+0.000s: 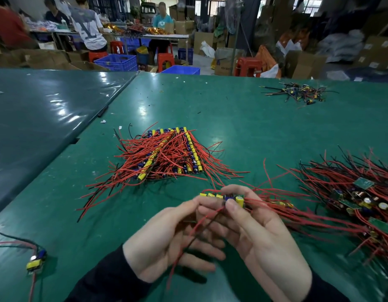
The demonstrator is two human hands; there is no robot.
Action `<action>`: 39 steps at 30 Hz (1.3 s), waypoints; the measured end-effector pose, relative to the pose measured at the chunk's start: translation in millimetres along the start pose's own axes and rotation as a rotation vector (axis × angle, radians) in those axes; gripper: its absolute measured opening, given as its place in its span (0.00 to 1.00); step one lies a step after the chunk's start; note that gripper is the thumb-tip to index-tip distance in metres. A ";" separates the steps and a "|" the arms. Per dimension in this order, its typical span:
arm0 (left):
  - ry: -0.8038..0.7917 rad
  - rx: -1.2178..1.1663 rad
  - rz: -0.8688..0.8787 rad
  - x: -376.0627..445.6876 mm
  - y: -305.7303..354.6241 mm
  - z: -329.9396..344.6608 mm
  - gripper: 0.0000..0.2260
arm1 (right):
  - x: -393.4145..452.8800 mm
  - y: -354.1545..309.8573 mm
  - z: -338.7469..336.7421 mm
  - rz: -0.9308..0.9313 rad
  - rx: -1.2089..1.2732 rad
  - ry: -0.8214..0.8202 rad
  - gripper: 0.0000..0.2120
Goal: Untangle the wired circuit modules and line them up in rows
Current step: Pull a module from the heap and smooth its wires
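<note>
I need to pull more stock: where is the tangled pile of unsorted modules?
In the head view, the tangled heap of red-wired green circuit modules lies on the green table mat at the right edge, right of the right hand.

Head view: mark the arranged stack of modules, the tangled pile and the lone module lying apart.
Arranged stack (pixel 167 153), head view, on its red wires mid-stack.
Tangled pile (pixel 349 192), head view, on the red wires at its middle.
Lone module (pixel 36 261), head view, on its yellow component.

Green table (pixel 243 118), wired module heaps (pixel 167 153)
</note>
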State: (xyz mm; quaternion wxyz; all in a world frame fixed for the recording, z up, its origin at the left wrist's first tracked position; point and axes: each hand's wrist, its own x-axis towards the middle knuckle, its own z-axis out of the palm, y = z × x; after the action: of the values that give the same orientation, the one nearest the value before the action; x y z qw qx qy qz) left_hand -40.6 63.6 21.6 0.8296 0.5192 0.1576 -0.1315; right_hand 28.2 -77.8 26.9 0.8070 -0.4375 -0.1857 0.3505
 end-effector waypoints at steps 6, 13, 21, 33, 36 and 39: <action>-0.240 0.018 -0.042 -11.1 15.2 -21.4 0.22 | -0.4 1.0 -3.7 -0.070 -0.154 0.070 0.16; -0.427 -0.399 0.061 -12.7 22.8 -35.8 0.25 | -4.3 4.2 -3.6 -0.115 -0.193 0.160 0.18; 0.180 -0.164 0.291 7.6 -14.8 10.7 0.10 | -8.2 7.5 -1.2 -0.248 -0.357 0.211 0.13; 0.450 0.292 0.776 6.3 -16.7 20.8 0.09 | -10.6 15.9 -6.8 -0.413 -0.751 0.215 0.11; 0.460 0.256 0.730 6.5 -17.3 19.6 0.10 | -9.4 17.6 -10.2 -0.472 -0.923 0.157 0.12; 0.441 0.229 0.735 4.6 -14.0 16.4 0.09 | -8.8 17.5 -11.8 -0.441 -0.994 0.082 0.18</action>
State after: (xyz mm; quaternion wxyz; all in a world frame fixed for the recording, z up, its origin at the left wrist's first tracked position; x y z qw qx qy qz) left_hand -39.7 42.5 15.0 0.7049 0.6451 0.1203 0.2693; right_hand 22.3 -84.5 5.8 0.5640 -0.7302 -0.3848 0.0258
